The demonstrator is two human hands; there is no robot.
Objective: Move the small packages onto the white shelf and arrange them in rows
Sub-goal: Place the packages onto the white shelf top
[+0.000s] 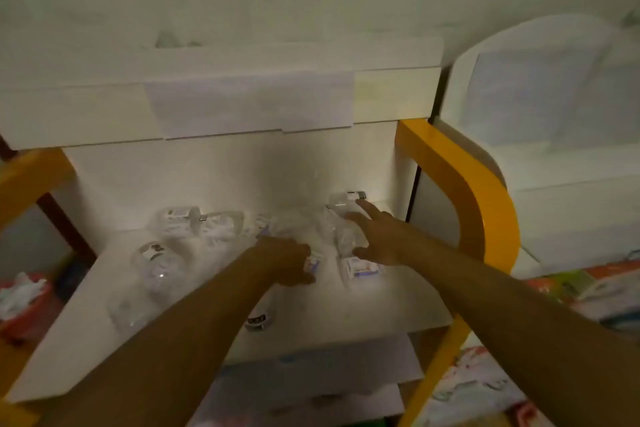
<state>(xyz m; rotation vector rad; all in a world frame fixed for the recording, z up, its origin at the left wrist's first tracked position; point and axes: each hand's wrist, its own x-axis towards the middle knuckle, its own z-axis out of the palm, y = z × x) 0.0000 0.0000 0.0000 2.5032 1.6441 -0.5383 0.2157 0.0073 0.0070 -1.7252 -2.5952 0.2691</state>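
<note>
On the white shelf (381, 302), the left hand (287, 262) curls around a small package (312, 266). The right hand (377, 236), fingers spread, rests on clear packages (346, 236). More packets (197, 222) lie beyond the left hand; a yellow frame (485, 215) stands right of the right hand.

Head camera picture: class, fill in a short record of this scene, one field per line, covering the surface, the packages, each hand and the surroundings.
surface: white shelf board inside a yellow curved frame
items: small clear plastic packages with printed labels, loosely spread, not yet in tidy rows
back row: package at back left; package at back right
left hand: fingers curled round a small blue-and-white labelled package
right hand: fingers spread, reaching over the packages at the right
near right hand: flat white-and-blue labelled package lying on the shelf
image quality: dim and blurred; labels unreadable
</note>
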